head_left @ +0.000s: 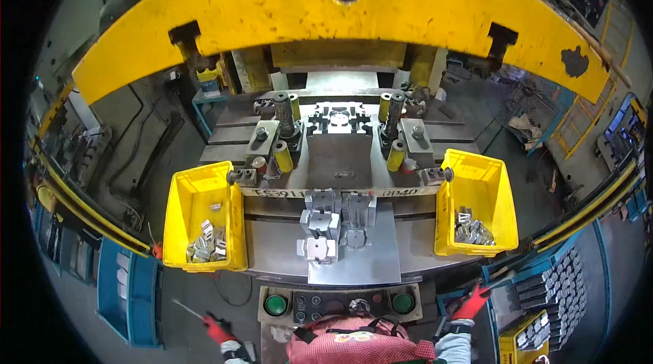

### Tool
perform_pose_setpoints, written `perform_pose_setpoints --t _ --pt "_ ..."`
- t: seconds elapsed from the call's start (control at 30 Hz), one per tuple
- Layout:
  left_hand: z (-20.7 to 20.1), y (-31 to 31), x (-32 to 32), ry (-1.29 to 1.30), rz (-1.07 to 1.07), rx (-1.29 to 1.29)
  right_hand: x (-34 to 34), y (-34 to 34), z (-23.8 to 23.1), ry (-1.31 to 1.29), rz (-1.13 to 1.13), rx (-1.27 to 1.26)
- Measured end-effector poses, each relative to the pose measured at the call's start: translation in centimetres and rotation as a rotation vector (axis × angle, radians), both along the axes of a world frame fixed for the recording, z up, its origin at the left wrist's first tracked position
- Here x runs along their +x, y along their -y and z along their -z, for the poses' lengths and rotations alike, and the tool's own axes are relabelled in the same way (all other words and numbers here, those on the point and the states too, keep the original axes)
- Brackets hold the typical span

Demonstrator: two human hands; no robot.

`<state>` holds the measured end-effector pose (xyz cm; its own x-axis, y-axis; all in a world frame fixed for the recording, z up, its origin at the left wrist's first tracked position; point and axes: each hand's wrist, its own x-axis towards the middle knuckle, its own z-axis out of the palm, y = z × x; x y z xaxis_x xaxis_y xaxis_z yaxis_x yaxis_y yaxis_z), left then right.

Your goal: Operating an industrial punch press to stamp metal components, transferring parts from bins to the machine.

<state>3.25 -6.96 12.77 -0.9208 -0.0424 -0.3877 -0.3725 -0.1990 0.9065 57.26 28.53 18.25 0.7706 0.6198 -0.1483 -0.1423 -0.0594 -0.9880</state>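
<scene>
My left hand point(216, 331), in a red and dark glove, is low at the left, closed round a thin pale rod-like tool point(187, 308) that points up and left. At the lower right, my right hand point(471, 304), also gloved in red, is closed round a similar thin rod point(502, 279) pointing up and right. Both hands are apart from the press table. Between them, stacks of grey shaped metal parts point(318, 222) stand on a smooth metal plate point(381, 265) in front of the die point(339, 167).
Yellow bins holding small metal pieces stand left point(175, 228) and right point(507, 214) of the plate. A control panel point(320, 306) with two green buttons lies nearest me. The yellow press beam point(408, 3) spans above. Rows of metal parts point(561, 296) fill the lower right.
</scene>
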Motion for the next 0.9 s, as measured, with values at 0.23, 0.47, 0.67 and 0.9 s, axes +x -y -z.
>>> perform_pose_setpoints --t 0.23,0.47,0.67,0.9 --pt "-24.8 -16.9 -3.0 -0.509 0.558 -0.007 -13.5 -9.1 -13.1 -0.125 -0.913 0.291" --pt "-29.0 -41.4 2.6 -0.107 1.189 0.143 -31.3 -18.9 -18.6 0.258 -1.381 0.379" --pt "-20.5 -51.3 -0.6 -0.874 1.197 -0.344 -37.4 -22.0 -18.3 0.441 -1.418 0.076" --pt "-20.4 -39.3 -2.2 -0.406 0.931 0.055 -28.6 -12.6 -20.0 0.031 -1.164 0.587"
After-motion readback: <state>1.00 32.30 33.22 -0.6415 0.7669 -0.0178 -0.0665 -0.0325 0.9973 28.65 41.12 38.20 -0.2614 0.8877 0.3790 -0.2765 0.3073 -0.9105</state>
